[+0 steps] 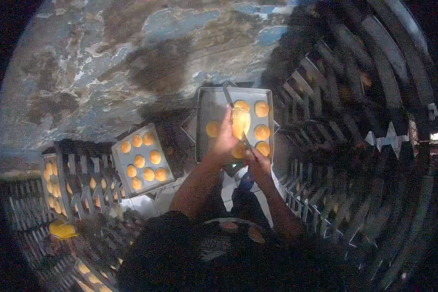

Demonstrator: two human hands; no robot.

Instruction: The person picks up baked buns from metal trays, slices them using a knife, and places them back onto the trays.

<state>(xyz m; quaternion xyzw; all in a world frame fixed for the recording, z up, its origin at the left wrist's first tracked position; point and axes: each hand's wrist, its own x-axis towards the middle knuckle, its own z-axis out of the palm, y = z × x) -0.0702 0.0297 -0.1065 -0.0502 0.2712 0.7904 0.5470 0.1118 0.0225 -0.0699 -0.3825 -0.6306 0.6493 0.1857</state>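
Observation:
My left hand (225, 138) is wrapped round a bun (240, 122) whose pale yellow face shows. In my right hand (261, 163) is a long, narrow knife (246, 141). Its dark blade runs up to the bun, passes out of sight there and shows again beyond it. Whether the blade cuts through the bun or lies behind it, I cannot tell. Under both hands is a metal baking tray (204, 103) with several golden round buns (262, 132) on it. My left hand and the held bun partly cover some of them.
A second tray (124, 165) of buns stands tilted at the left. Further left are racks with more bun trays (62, 214) and a yellow object (63, 230). Dark slatted racks (370, 146) line the right side. Ahead is a stained, peeling surface (121, 63).

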